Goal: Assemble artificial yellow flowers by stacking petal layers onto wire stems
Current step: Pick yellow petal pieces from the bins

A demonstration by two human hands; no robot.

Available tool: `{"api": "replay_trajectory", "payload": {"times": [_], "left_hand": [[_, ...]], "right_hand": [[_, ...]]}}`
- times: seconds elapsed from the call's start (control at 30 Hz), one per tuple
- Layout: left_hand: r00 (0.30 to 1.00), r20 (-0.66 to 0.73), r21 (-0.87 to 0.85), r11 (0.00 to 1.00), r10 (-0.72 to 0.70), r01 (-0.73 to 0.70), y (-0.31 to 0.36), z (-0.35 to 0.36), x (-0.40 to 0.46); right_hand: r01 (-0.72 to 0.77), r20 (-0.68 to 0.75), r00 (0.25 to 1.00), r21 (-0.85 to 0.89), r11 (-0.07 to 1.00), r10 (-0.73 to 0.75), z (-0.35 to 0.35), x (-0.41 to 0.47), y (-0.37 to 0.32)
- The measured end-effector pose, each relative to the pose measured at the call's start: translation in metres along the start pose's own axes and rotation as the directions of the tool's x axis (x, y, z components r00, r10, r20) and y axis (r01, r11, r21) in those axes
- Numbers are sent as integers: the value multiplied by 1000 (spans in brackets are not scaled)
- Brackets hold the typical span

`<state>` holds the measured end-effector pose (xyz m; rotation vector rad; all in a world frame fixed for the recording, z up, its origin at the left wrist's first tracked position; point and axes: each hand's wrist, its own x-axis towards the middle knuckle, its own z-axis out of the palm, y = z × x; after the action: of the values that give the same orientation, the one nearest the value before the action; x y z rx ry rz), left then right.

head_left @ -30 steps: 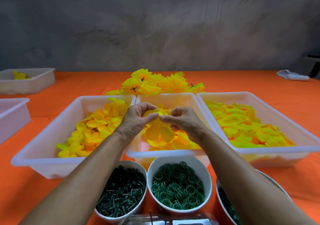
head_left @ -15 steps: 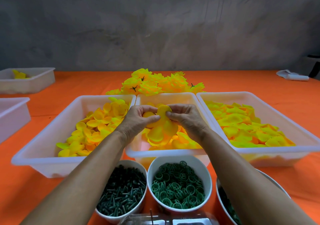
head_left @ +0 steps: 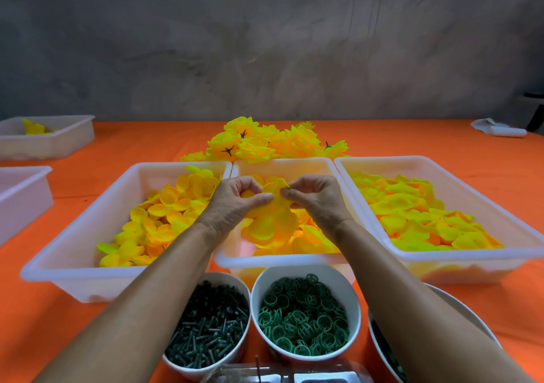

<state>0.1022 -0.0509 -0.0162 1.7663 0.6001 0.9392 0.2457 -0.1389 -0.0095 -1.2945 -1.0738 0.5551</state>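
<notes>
1. Our left hand (head_left: pixel 235 203) and right hand (head_left: pixel 316 200) meet at the centre of the frame, each pinching the same petal layer (head_left: pixel 272 220) between thumb and forefinger near its top edge.

2. The petal layer hangs just above the middle tray (head_left: pixel 282 260), over the loose yellow petals lying in it; its lower lobes droop freely below our fingertips.

3. We judge the layer to be very light and soft, thin fabric or plastic that bends under its own weight. It should not break, but it could crease or tear if pulled hard at the rim.

4. Layers like this tend to cling together, so we would take hold close to the middle, where the stem hole ought to be, and keep the pinch gentle. We cannot see the hole itself from here.

5. More petals fill the left tray (head_left: pixel 73 267) and the right tray (head_left: pixel 471 262). Finished flowers (head_left: pixel 265 144) are piled behind the trays, in the upper centre.

6. At the bottom of the frame stand a bowl of dark stems (head_left: pixel 206 329) and a bowl of green rings (head_left: pixel 303 315).

7. We can read no brand, label or writing anywhere on the trays, bowls or orange table (head_left: pixel 132 144).
</notes>
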Motion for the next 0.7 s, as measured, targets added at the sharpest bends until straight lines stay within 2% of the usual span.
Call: {"api": "replay_trajectory", "payload": {"times": [0.07,0.13,0.23,0.57,0.7], "left_hand": [[998,-70,-12,1000,-3,2,0,1,1],[994,-111,-9,1000,-7,6,-1,1,3],[997,-83,19,1000,3,-2,-2,1,2],[997,79,-57,998,5,-1,0,-2,-1],[999,48,-63,998,4,-1,0,0,0]], "right_hand": [[58,-9,998,-30,998,-58,1,0,0],[54,31,998,-27,998,-53,1,-1,-2],[13,70,997,-52,999,-10,0,-3,-3],[-22,-16,1000,-86,996,21,0,1,2],[0,11,1000,-30,1000,1,-1,-1,1]]}}
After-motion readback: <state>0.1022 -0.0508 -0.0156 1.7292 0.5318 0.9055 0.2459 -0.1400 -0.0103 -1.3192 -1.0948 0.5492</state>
